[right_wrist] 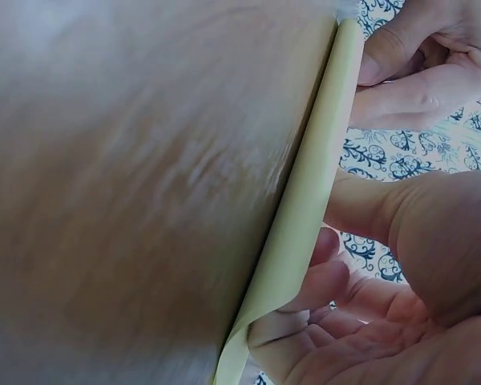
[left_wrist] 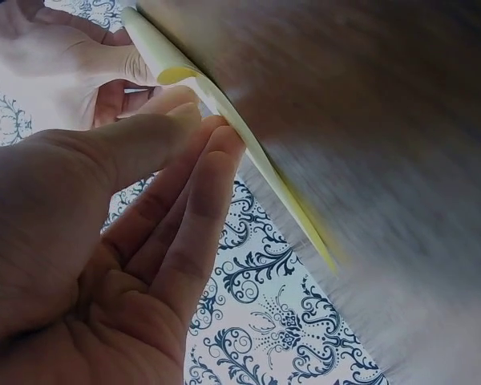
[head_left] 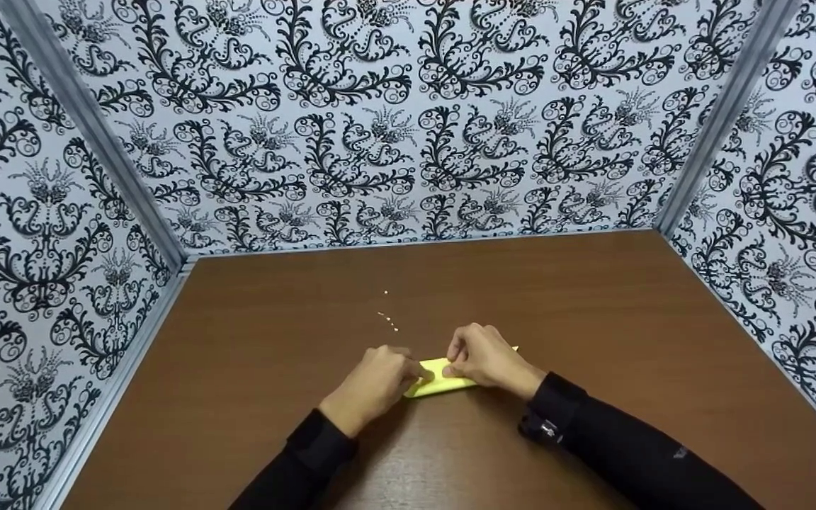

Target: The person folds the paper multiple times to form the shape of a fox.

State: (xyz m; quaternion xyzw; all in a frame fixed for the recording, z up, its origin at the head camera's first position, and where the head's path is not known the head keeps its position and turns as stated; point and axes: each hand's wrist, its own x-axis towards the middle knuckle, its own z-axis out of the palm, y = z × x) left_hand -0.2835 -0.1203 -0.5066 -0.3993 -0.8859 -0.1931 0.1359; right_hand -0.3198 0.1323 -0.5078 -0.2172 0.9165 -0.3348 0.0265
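A sheet of yellow paper (head_left: pixel 440 379) lies on the brown table, its near edge curled over into a rounded fold. At its left end, my left hand (head_left: pixel 383 379) pinches the paper between thumb and fingertips. The left wrist view shows the rolled edge of the paper (left_wrist: pixel 164 60) and a thin flat part slanting away past those fingers. My right hand (head_left: pixel 489 358) holds the right part, with the thumb pressing on the fold and the fingers bent beside it. In the right wrist view the paper (right_wrist: pixel 301 216) forms a long smooth roll along the tabletop.
Several small pale specks (head_left: pixel 388 320) lie on the wooden table (head_left: pixel 273 340) beyond the hands. Walls with a black-and-white scroll pattern (head_left: pixel 380 127) enclose the back and both sides, with grey metal posts (head_left: pixel 89 113) at the corners.
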